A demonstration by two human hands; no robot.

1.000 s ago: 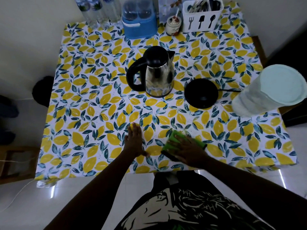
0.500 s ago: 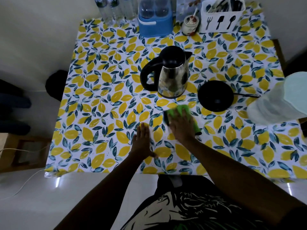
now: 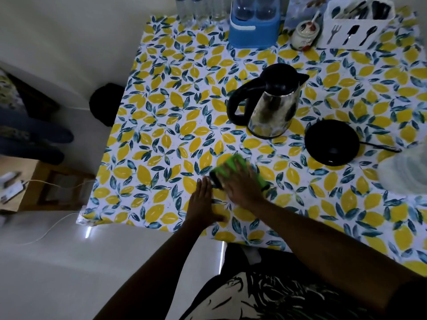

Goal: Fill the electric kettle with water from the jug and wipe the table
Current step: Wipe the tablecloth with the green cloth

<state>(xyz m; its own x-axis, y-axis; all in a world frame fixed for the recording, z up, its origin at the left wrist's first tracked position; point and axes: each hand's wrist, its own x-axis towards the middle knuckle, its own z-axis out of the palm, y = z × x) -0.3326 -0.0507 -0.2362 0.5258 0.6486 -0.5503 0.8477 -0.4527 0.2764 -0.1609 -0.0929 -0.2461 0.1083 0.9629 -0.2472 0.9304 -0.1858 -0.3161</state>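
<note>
A steel electric kettle (image 3: 270, 109) with a black lid and handle stands on the lemon-print table (image 3: 161, 125), off its round black base (image 3: 332, 142) to the right. My right hand (image 3: 242, 184) presses flat on a green sponge cloth (image 3: 227, 168) in front of the kettle. My left hand (image 3: 203, 200) rests flat on the tablecloth just left of the cloth, fingers together and empty. The pale jug (image 3: 406, 172) shows blurred at the right edge.
At the back stand clear bottles (image 3: 198, 8), a blue container (image 3: 254, 26), a small jar (image 3: 305, 34) and a white cutlery holder (image 3: 355, 24). A dark round object (image 3: 105, 103) and a wooden stool (image 3: 46, 183) sit left of the table.
My right hand slid the green cloth from the front edge toward the kettle, then back left beside my left hand. The view shifted left, so the jug is mostly cut off.
</note>
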